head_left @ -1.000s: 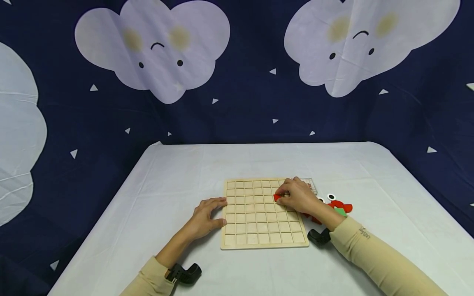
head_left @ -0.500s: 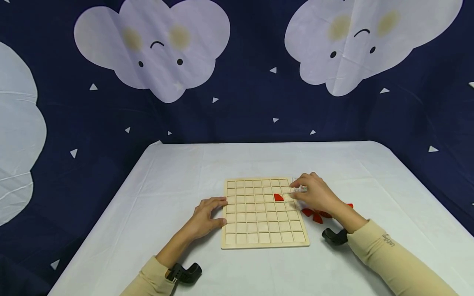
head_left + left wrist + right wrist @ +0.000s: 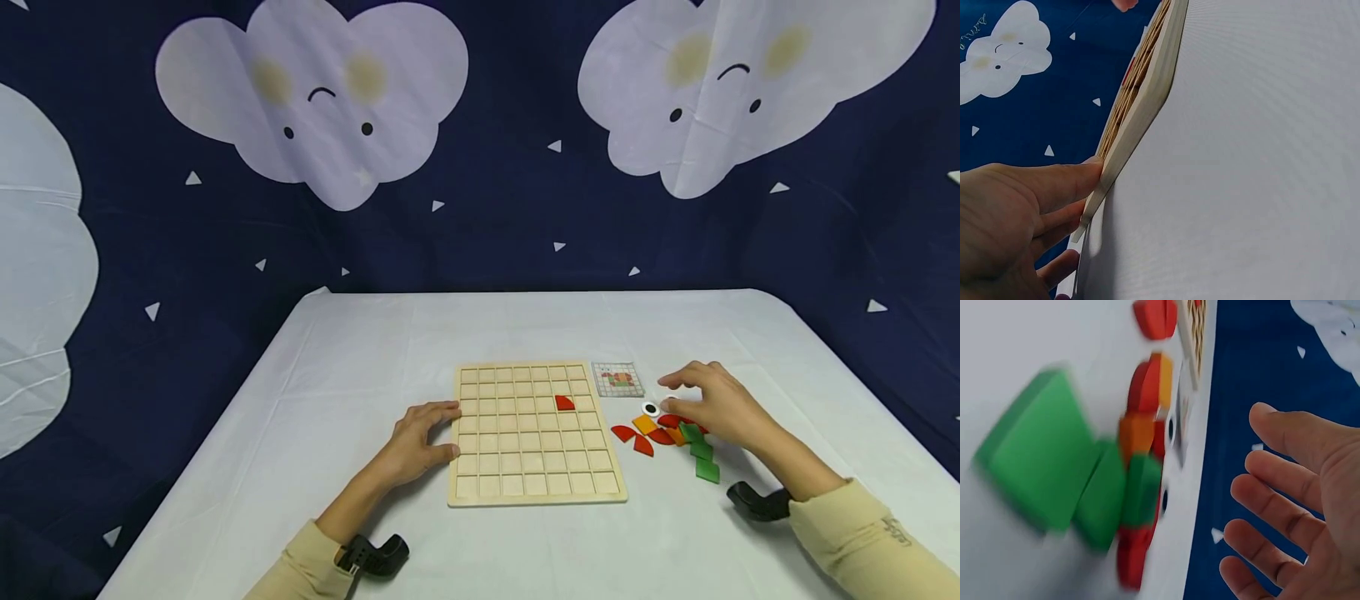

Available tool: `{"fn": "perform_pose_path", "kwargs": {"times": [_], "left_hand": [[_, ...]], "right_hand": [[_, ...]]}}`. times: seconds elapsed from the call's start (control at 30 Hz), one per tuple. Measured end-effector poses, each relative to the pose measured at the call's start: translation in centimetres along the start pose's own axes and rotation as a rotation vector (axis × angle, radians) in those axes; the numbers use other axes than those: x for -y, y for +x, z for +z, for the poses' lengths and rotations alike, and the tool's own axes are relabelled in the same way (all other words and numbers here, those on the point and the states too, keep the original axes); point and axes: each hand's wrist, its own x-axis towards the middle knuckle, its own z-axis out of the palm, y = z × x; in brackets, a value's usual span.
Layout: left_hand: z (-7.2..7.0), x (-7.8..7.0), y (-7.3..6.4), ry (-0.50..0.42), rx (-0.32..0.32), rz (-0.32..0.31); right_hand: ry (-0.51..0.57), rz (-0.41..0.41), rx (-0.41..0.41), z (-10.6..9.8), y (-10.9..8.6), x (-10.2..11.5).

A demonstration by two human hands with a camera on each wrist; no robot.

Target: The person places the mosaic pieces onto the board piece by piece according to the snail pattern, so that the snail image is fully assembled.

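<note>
A wooden grid board lies on the white table, with one red quarter-circle piece in a cell toward its upper right. My left hand rests at the board's left edge, thumb and fingertips touching the rim, as the left wrist view also shows. To the right of the board my right hand hovers over a loose pile of pieces, fingers parted and holding nothing. In that pile are red pieces, orange pieces, several green pieces and a round white eye piece. The hand hides part of the pile.
A small pattern card printed with a grid and a coloured figure lies just right of the board's upper corner. The white tablecloth reaches back to a dark blue curtain with clouds.
My right hand has let go of the red quarter-circle piece in the board and moved right, over the pile, uncovering the card. The left hand stays at the board's edge.
</note>
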Motion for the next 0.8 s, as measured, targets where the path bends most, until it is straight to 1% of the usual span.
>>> {"fn": "perform_pose_path", "kwargs": {"times": [0.23,0.43,0.57,0.8], "left_hand": [[0.0,-0.1,-0.1,0.004,0.006,-0.001],[0.0,0.0,-0.2,0.007,0.004,0.003],[0.0,0.0,-0.2,0.008,0.006,-0.002],[-0.1,-0.1,-0.2,0.002,0.011,-0.013]], "right_hand": [[-0.003,0.022,0.005,-0.6,-1.6,-2.8],[-0.017,-0.002,0.011,-0.6,-2.5,-4.9],[-0.033,-0.026,0.018,-0.3,-2.7,-5.8],[-0.046,-0.086,-0.009,-0.1,-2.8,-6.6]]}}
